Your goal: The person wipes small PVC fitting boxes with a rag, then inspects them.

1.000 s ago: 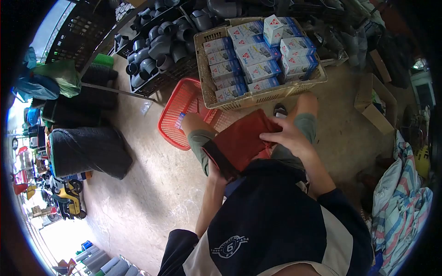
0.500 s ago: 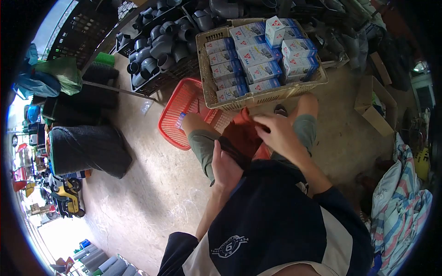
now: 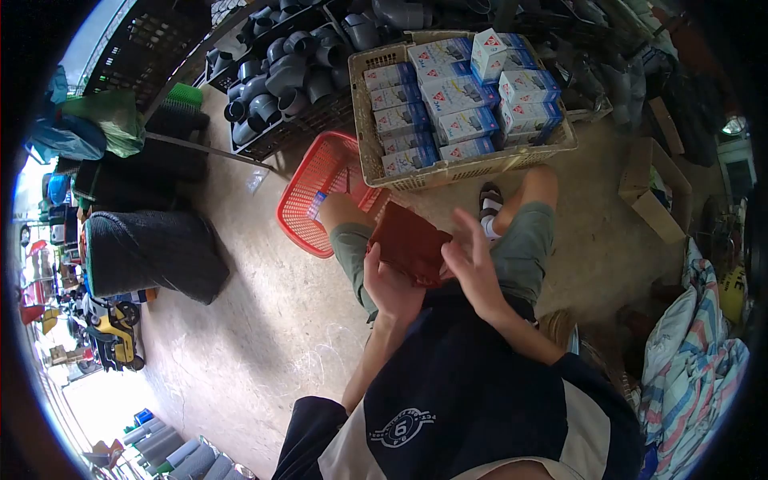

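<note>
A reddish-brown piece of folded cloth or soft material lies over my lap between my hands. My left hand is at its lower left edge, with the thumb over the edge and the other fingers partly hidden beneath. At the right edge is my right hand, its thumb near the material and its fingers raised and spread. Beyond my knees stands a beige crate holding several white and blue boxes. A red plastic basket is beside my left knee.
Black crates with grey pipe fittings stand at the upper left. A dark mesh roll lies on the left. To the right are an open cardboard box and a striped sheet.
The reddish-brown material has opened out flatter and wider. My right hand has moved down and its fingers have spread. The sandalled foot by the crate shows more.
</note>
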A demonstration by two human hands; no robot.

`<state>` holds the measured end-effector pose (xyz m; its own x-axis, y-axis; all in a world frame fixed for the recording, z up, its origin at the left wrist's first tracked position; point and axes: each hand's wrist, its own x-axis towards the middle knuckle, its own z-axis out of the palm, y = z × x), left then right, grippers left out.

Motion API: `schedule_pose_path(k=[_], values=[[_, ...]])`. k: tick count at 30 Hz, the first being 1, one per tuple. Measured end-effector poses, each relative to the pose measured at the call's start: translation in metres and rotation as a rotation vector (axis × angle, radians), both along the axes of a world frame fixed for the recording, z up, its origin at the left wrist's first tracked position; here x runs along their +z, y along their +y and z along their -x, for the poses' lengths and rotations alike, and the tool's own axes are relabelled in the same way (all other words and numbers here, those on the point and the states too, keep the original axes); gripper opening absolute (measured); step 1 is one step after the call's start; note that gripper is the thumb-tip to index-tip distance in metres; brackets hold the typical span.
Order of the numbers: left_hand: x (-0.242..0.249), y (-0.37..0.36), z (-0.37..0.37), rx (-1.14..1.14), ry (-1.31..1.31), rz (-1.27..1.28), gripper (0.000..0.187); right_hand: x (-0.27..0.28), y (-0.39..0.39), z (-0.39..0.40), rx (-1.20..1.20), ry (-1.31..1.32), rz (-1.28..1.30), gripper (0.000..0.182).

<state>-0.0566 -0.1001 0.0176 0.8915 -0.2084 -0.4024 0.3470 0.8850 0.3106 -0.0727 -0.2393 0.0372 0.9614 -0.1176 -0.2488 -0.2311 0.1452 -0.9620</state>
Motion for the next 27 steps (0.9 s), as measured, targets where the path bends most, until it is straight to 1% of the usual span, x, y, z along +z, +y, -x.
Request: schedule_pose_path(k=[1, 2, 3, 4, 5, 6, 7, 9, 10, 12, 13, 15, 16, 18, 20, 22, 25, 27], values=[[-0.004, -0.002, 0.002, -0.017, 0.004, -0.018, 0.064, -0.005, -0.001, 0.001, -0.091, 0.193, -0.226, 0.049], [-0.009, -0.004, 0.005, -0.037, 0.005, -0.036, 0.065, -0.013, -0.014, -0.001, -0.028, 0.360, -0.457, 0.048], [-0.011, -0.004, 0.006, -0.057, 0.007, -0.055, 0.066, -0.023, -0.016, -0.004, 0.008, 0.378, -0.616, 0.047], [-0.011, -0.004, 0.008, -0.091, -0.049, -0.208, 0.065, -0.031, -0.017, -0.007, 0.044, 0.408, -0.768, 0.047], [-0.011, -0.003, 0.009, -0.123, -0.106, -0.361, 0.065, -0.036, -0.020, -0.006, 0.039, 0.382, -0.686, 0.047], [-0.011, -0.003, 0.010, -0.152, -0.163, -0.514, 0.064, -0.028, -0.023, -0.007, 0.037, 0.358, -0.603, 0.047], [-0.009, -0.001, 0.008, -0.158, -0.202, -0.479, 0.065, -0.020, -0.026, -0.009, 0.036, 0.332, -0.521, 0.047], [-0.006, 0.011, 0.001, -0.170, -0.277, -0.409, 0.069, -0.010, -0.038, -0.016, 0.159, 0.148, -0.222, 0.043], [-0.006, 0.016, -0.002, -0.191, -0.286, -0.486, 0.063, -0.005, -0.043, -0.018, 0.220, 0.058, -0.072, 0.042], [-0.009, 0.023, -0.006, -0.230, -0.303, -0.640, 0.052, 0.006, -0.051, -0.023, 0.372, 0.048, -0.003, 0.040], [-0.009, 0.026, -0.007, -0.262, -0.309, -0.766, 0.044, 0.008, -0.053, -0.024, 0.449, 0.042, 0.032, 0.039], [-0.005, 0.029, -0.009, -0.323, -0.319, -1.018, 0.031, 0.006, -0.048, -0.023, 0.391, 0.010, -0.037, 0.037], [-0.001, 0.027, -0.010, -0.257, -0.325, -1.057, 0.027, 0.003, -0.046, -0.024, 0.363, -0.007, -0.072, 0.037], [0.009, 0.020, -0.010, -0.128, -0.339, -1.133, 0.025, -0.004, -0.051, -0.024, 0.389, 0.159, 0.046, 0.036], [-0.004, 0.022, -0.007, -0.070, -0.342, -1.211, 0.025, -0.009, -0.050, -0.022, 0.324, 0.258, -0.002, 0.035], [-0.006, 0.020, -0.006, -0.022, -0.337, -1.245, 0.025, -0.012, -0.040, -0.017, 0.168, 0.287, -0.214, 0.035], [-0.004, 0.011, -0.009, 0.018, -0.340, -1.256, 0.024, -0.026, -0.032, -0.017, 0.080, 0.296, -0.447, 0.036], [-0.004, 0.008, -0.008, 0.014, -0.367, -1.306, 0.023, -0.019, -0.027, -0.019, 0.049, 0.315, -0.580, 0.040]])
